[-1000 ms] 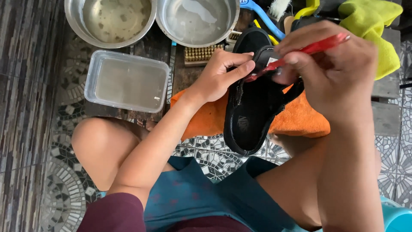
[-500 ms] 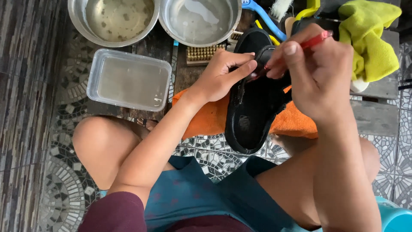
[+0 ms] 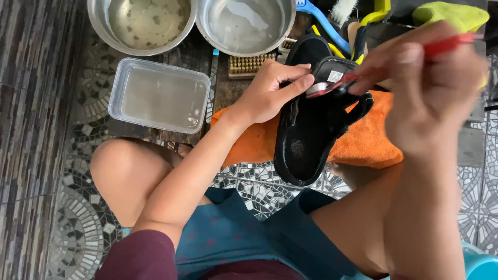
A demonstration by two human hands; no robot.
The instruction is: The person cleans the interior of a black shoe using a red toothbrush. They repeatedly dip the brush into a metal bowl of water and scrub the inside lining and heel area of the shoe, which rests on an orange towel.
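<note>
A black sandal (image 3: 311, 129) lies sole-down over an orange cloth (image 3: 363, 145), toe toward me. My left hand (image 3: 270, 91) grips the sandal's upper edge beside the strap. My right hand (image 3: 430, 88), blurred, holds a red-handled toothbrush (image 3: 446, 45). The brush's head rests against the sandal's strap (image 3: 332, 83).
Two steel bowls of water (image 3: 140, 23) (image 3: 244, 26) stand at the top. A clear plastic tub of water (image 3: 158, 96) sits left of the sandal. A wire brush (image 3: 249, 65), blue-handled brush (image 3: 324, 21), yellow-green cloth (image 3: 451, 15) and mosaic floor tiles (image 3: 67, 228) surround them.
My right hand with the toothbrush has shifted slightly back and forth over the strap. The sandal and my left hand have stayed in place.
</note>
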